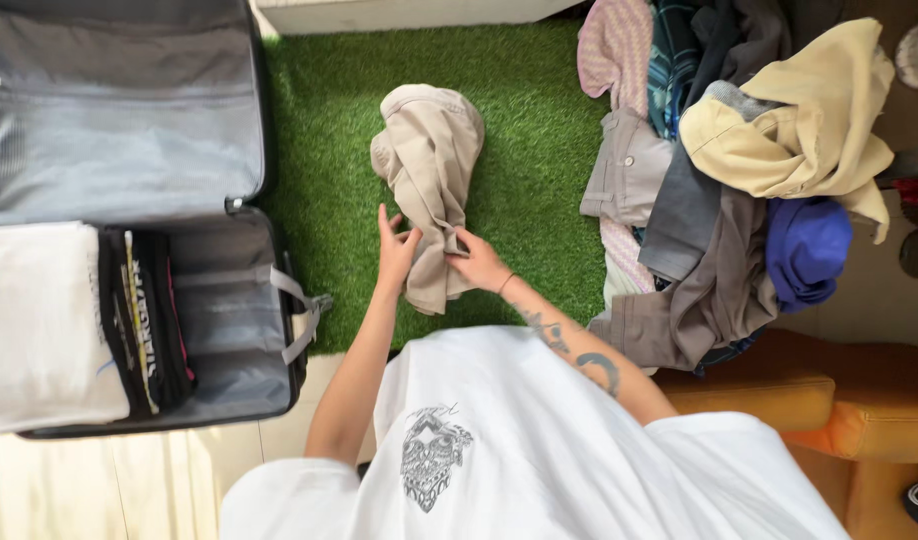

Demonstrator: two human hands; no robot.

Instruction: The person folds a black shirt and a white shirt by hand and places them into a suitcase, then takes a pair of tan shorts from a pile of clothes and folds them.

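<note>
A crumpled beige garment [431, 185] is laid on the green artificial turf [329, 170], near the middle of it. Its lower end is gripped from both sides. The left hand [396, 250] is pressed against the near left edge of the garment, with the fingers spread upward and the thumb closed on the cloth. The right hand [477, 263] is closed on a fold at the near right edge of the garment, fingers pinched narrow; a thin band is worn at its wrist and tattoos are seen on the forearm.

Left of the garment, well apart from it, an open grey suitcase [219, 330] is set at the turf's edge, and folded white and black clothes [89, 320] are stacked in its near half. Right of the garment, a heap of mixed clothes [739, 170] is piled, with a cream jacket and a blue cloth on top. Nearer than the heap, an orange cushion [859, 410] is seen.
</note>
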